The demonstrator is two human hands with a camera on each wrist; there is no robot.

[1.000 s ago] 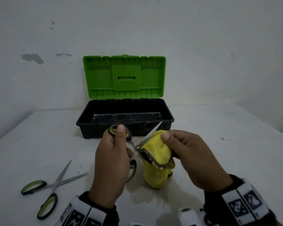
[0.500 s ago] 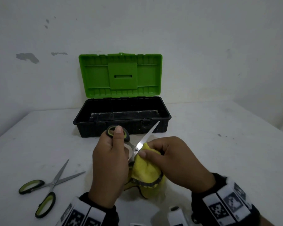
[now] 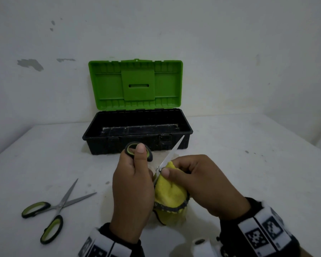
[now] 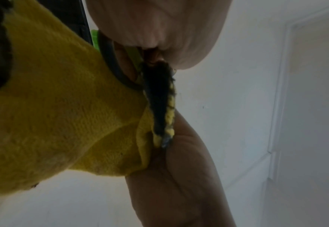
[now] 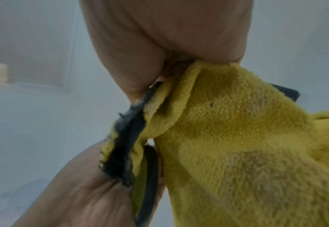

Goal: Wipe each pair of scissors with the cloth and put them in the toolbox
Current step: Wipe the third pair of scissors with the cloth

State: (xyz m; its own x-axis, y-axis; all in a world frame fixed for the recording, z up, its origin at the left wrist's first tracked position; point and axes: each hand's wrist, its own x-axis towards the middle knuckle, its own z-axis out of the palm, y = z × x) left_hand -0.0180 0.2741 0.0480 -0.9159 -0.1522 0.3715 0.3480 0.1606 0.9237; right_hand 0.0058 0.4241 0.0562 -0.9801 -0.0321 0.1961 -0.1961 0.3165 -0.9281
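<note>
Two hands worked: the left hand (image 3: 132,184) gripped scissors (image 3: 171,152) (handles apparently looped), the right hand (image 3: 202,184) pinched the yellow cloth (image 3: 170,193) around a blade.

White tabletop (image 3: 248,164), scuffed and lightly stained, set into a corner. White wall (image 3: 211,43) behind, paint chipped upper left. Dim, flat light.

I can read no words, brands or numbers anywhere. The only signs I see are black-and-white square code markers on the white wristbands (image 3: 263,232) at the near edge, and I cannot decode them. The toolbox lid (image 3: 135,84) shows no lettering.
</note>
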